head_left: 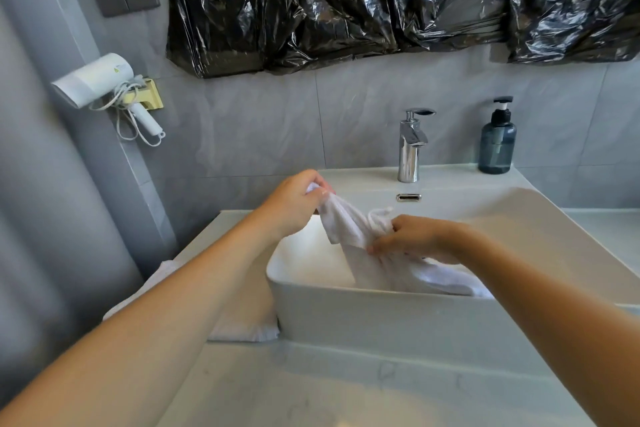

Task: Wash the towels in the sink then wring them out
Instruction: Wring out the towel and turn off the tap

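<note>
1. Left hand (294, 203): grip closed, pinching top end of white towel (349, 236), above the sink (381, 315) back-left corner.
2. Right hand (412, 236): fingers curled tight round towel mid-section, over basin.
3. Towel tail lies inside basin, front-right.
4. Second towel (242, 322) on table, touching sink's left wall.

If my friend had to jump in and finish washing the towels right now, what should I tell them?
Left hand: grips the top corner of the white towel, held up over the sink.
Right hand: grips the same towel lower down; its bottom end hangs inside the basin.
Second towel: lies on the counter left of the sink, partly hidden under the left arm.
Faucet: no water can be seen running.
Done: hard to tell; whether the held towel is wet or already washed does not show.
Left: probably wring out this towel, then wash and wring the one on the counter.
</note>
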Available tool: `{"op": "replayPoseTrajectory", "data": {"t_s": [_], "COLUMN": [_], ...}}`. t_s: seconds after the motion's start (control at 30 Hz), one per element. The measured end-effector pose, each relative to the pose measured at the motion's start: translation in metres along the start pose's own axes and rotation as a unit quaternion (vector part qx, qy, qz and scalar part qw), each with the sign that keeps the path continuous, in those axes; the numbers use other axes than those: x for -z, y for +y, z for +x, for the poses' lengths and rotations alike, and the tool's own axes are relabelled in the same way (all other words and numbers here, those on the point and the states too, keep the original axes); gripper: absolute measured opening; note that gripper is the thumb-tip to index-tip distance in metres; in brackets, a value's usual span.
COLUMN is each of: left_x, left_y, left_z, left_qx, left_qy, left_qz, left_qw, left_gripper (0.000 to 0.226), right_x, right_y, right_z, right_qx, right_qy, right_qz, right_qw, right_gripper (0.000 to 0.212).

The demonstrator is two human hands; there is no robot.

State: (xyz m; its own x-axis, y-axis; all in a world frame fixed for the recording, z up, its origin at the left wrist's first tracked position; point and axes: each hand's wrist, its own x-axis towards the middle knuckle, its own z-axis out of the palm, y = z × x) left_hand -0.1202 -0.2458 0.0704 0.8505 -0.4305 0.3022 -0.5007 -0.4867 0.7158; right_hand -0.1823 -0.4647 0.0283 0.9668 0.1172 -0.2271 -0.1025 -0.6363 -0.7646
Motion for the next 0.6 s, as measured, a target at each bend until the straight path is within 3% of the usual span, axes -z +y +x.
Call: {"op": "replayPoseTrajectory", "data": {"t_s": [0.1,0.17,0.27,0.33,0.43,0.6], "left_x": [-0.004,-0.003,-0.001,0.000,0.000,0.002], "left_y": [-0.011,-0.013,-0.013,-0.016,-0.025,-0.033], "left_z": [-0.004,-0.003,-0.004,-0.005,-0.008,-0.027], "left_qx": [0.028,0.026,0.072,0.083,0.065,0.071], "left_qy": [0.025,-0.016,-0.107,-0.118,-0.086,-0.017], "left_qz": [-0.042,0.028,0.152,0.176,0.112,-0.079], "left_qw": [0.998,0.999,0.980,0.974,0.988,0.994], "left_gripper": [0.024,0.040,0.029,0.027,0.017,0.034], "right_x": [-0.004,-0.008,-0.016,-0.021,-0.021,-0.012], "right_y": [0.004,0.004,-0.004,-0.011,-0.012,0.002], "right_z": [0.000,0.007,0.012,0.010,0.011,0.000], "right_qx": [-0.004,0.039,0.119,0.150,0.134,-0.009], "right_qy": [-0.085,-0.061,-0.048,-0.024,0.026,-0.039], "right_qz": [0.088,0.095,0.086,0.012,-0.082,-0.197], "right_qw": [0.992,0.993,0.988,0.988,0.987,0.980], "right_gripper": [0.019,0.023,0.023,0.023,0.010,0.040]}}
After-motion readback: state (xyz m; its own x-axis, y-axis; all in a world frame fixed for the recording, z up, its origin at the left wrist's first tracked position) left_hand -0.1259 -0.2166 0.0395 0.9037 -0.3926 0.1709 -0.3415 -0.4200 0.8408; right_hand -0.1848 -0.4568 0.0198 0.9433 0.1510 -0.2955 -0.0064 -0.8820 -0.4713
